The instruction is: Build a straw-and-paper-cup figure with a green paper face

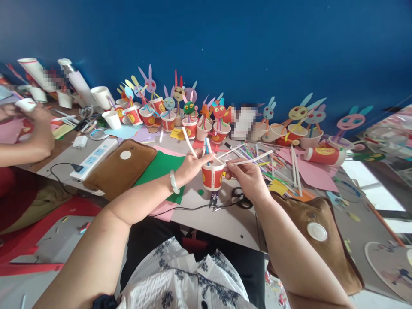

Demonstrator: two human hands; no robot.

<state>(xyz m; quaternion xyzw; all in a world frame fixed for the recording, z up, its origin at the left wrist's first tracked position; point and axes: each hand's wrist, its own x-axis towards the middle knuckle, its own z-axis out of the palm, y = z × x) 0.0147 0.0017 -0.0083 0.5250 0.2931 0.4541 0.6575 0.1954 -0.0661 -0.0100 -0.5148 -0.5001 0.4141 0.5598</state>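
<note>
Left hand [193,165] steadying paper cup [212,176], right hand [244,176] pinching white straw [254,159] (over cup) — scissors [240,198] nearby

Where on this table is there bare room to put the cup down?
Bare grey tabletop lies at the near edge, between the black scissors and the brown pad. A smaller patch sits beside the white power strip. Crowded: the strewn straws and the row of rabbit cups along the blue wall.

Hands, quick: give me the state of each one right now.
Left hand: closed, holding the red paper cup and a white straw.
Right hand: closed, pinching another white straw.
</note>
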